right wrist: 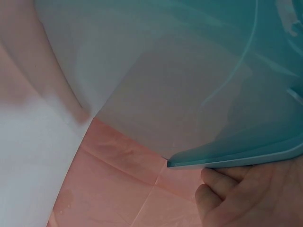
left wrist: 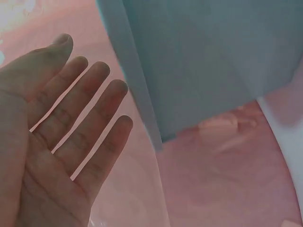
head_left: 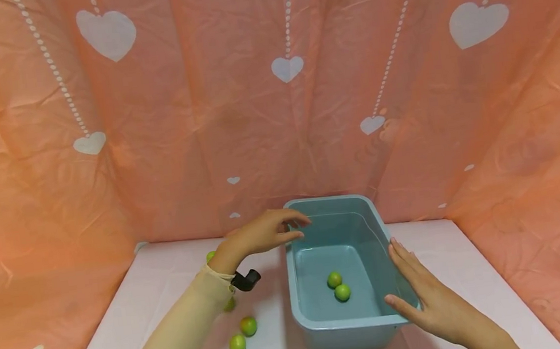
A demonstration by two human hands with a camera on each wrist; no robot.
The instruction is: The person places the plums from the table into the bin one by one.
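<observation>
A blue-grey plastic tub (head_left: 334, 198) stands on the white table (head_left: 157, 280). Two green limes (head_left: 334, 279) (head_left: 342, 292) lie together on its floor. My left hand (head_left: 271, 233) hovers by the tub's far left rim, empty. In the left wrist view that left hand (left wrist: 71, 127) shows a bare palm and straight fingers beside the tub wall (left wrist: 199, 61). My right hand (head_left: 423, 290) lies flat against the tub's right rim, thumb near the front corner. The right wrist view shows this right hand (right wrist: 246, 198) touching the underside of the tub's rim (right wrist: 246, 156).
Loose limes lie on the table left of the tub: two near the front (head_left: 248, 326) (head_left: 237, 346), one half hidden behind my left wrist (head_left: 210, 257), one under my forearm (head_left: 230, 304). A pink heart-patterned curtain (head_left: 232, 116) closes the back and both sides.
</observation>
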